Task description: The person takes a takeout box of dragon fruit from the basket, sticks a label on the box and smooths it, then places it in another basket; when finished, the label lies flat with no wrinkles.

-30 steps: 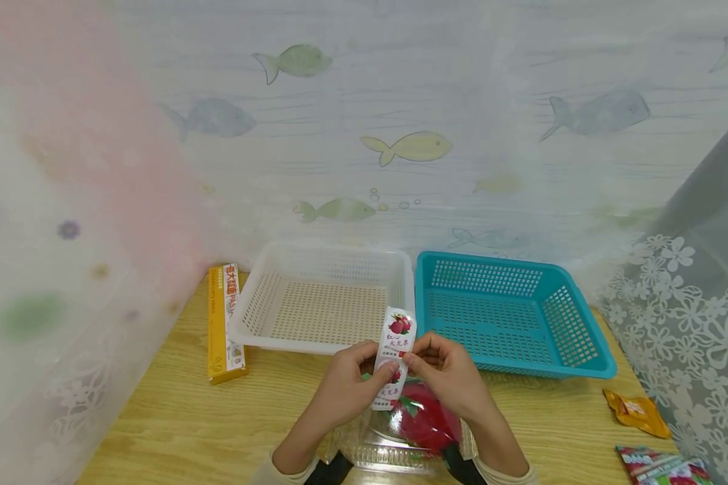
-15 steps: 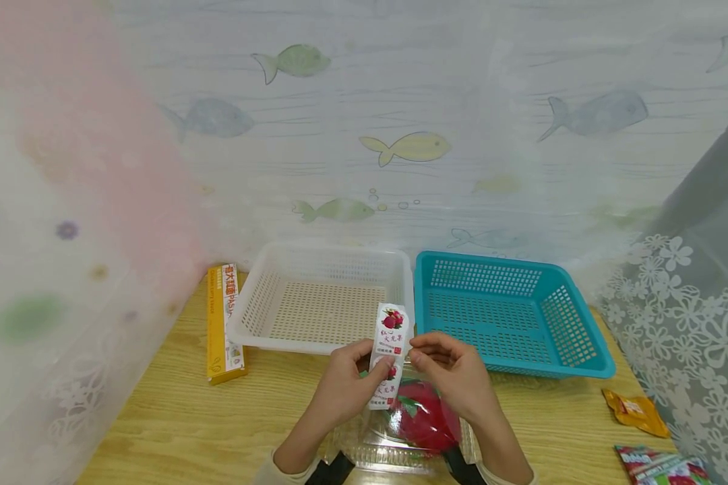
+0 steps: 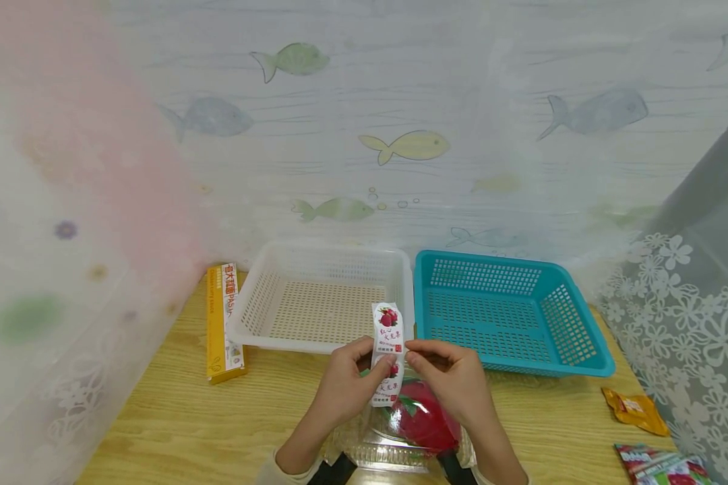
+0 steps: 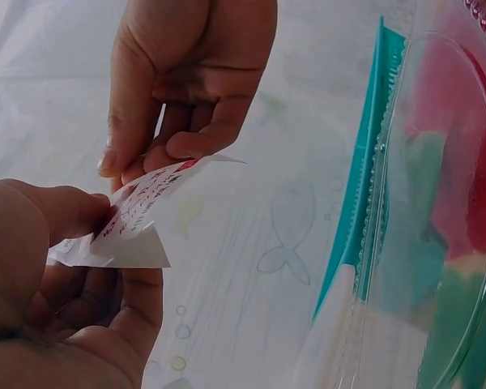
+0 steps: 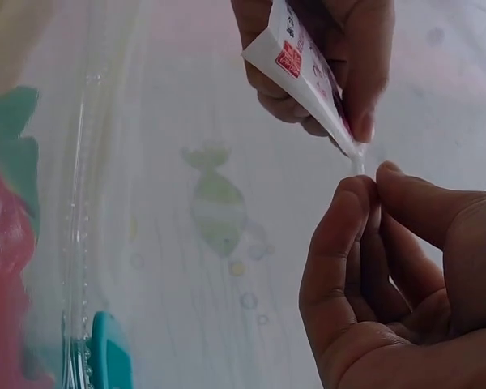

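In the head view, my left hand (image 3: pixel 347 384) pinches a white strip of sticker labels (image 3: pixel 388 330) printed with red dragon fruit and red characters, thumb on its face. The strip stands nearly upright, curving in the left wrist view. From the other side, my right hand (image 3: pixel 451 377) brings thumb and forefinger to the strip's right edge. The right wrist view has those fingertips (image 5: pixel 350 203) pinching at a thin, pale edge of the strip. Below the hands sits a clear plastic box (image 3: pixel 394 457) with a red dragon fruit with green tips (image 3: pixel 427 421) showing through its lid.
Behind the hands stand a white basket (image 3: pixel 327 303) and a blue basket (image 3: pixel 485 316), side by side. A yellow pasta box (image 3: pixel 218 330) lies at the left. At the right are an orange packet (image 3: pixel 633 412) and a colourful bag (image 3: pixel 661 465) on the wooden table (image 3: pixel 176 431).
The label strip has shifted slightly left in my left hand. My right fingertips came off its edge half a second ago and now are back at it.
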The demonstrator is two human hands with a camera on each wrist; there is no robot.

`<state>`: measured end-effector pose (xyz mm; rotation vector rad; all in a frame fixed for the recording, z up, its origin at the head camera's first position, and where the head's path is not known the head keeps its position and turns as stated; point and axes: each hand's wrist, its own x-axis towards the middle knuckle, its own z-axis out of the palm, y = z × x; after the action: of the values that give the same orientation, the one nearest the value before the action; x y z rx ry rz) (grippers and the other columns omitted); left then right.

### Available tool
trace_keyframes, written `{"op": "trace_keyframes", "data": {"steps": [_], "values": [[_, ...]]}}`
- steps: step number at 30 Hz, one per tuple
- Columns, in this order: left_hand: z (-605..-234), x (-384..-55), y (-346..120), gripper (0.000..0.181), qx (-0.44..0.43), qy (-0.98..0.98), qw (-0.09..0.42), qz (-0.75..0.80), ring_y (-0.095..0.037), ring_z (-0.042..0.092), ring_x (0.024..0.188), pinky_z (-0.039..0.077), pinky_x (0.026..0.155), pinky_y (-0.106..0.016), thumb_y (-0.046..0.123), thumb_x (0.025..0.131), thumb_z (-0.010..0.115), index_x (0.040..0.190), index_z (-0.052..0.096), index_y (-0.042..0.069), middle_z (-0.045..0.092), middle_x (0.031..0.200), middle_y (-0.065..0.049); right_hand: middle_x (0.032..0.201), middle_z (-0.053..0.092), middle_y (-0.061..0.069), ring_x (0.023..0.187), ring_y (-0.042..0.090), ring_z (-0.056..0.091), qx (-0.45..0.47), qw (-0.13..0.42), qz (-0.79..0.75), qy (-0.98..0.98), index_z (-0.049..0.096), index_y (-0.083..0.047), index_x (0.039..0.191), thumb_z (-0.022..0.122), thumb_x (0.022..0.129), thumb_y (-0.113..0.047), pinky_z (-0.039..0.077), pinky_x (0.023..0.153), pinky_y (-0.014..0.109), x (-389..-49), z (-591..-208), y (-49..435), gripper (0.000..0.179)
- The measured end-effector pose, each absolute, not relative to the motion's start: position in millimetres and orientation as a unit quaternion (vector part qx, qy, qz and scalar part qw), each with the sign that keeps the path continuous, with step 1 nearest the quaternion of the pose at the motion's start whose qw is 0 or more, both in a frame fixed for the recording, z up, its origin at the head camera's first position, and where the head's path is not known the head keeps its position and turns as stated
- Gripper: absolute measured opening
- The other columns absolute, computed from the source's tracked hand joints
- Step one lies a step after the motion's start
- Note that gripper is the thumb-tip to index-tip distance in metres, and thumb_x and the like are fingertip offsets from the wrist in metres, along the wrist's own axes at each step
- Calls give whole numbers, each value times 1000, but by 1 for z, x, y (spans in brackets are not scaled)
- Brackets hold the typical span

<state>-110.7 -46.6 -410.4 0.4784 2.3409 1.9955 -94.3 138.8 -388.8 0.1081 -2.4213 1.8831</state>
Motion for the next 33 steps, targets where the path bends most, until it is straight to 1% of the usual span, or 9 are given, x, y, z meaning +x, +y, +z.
{"op": "trace_keyframes", "data": {"steps": [4, 10, 16, 20, 24, 30, 33], "values": [[-411, -111, -46, 16, 160, 759, 4, 631, -6, 68, 84, 60, 74, -23, 14, 97, 71, 105, 73, 1, 72, 97, -13, 102, 78, 11, 84, 6, 72, 38, 39, 606, -794, 80, -7, 107, 78, 91, -16, 59, 76, 20, -94, -390, 137, 19], [-410, -110, -46, 11, 176, 763, -12, 622, -5, 65, 83, 60, 75, -27, 14, 96, 72, 100, 73, 3, 72, 95, -11, 97, 78, 10, 81, 8, 72, 44, 42, 607, -792, 80, -7, 104, 79, 90, -15, 59, 75, 21, -95, -391, 135, 16], [-410, -110, -46, 9, 179, 770, -26, 612, -4, 62, 81, 57, 71, -23, 13, 95, 73, 98, 74, 5, 72, 93, -8, 92, 77, 9, 77, 9, 70, 35, 42, 600, -798, 79, -7, 100, 79, 89, -15, 58, 71, 21, -95, -389, 134, 13], [-409, -110, -46, 7, 175, 775, -36, 606, -4, 58, 78, 54, 68, -20, 13, 95, 73, 94, 74, 6, 70, 89, -6, 90, 77, 6, 76, 7, 68, 20, 45, 582, -812, 79, -9, 98, 80, 89, -16, 57, 72, 21, -94, -387, 133, 11], [-409, -109, -45, 7, 177, 770, -49, 611, -4, 58, 78, 55, 69, -19, 13, 95, 73, 92, 73, 6, 70, 89, -7, 88, 77, 2, 77, 6, 68, 7, 53, 563, -825, 80, -13, 97, 80, 89, -19, 56, 74, 21, -92, -385, 132, 10], [-409, -108, -44, 7, 184, 759, -60, 622, -4, 59, 79, 56, 69, -20, 11, 95, 72, 93, 74, 5, 70, 90, -8, 88, 77, 1, 76, 5, 68, -1, 70, 562, -824, 80, -13, 97, 81, 89, -21, 56, 74, 20, -90, -385, 129, 12], [-410, -108, -43, 10, 187, 762, -70, 615, -4, 53, 74, 51, 65, -18, 12, 95, 73, 86, 72, 7, 66, 83, -5, 87, 78, 1, 75, 5, 68, -4, 71, 564, -823, 81, -14, 97, 81, 88, -20, 57, 72, 20, -90, -386, 129, 10]]}}
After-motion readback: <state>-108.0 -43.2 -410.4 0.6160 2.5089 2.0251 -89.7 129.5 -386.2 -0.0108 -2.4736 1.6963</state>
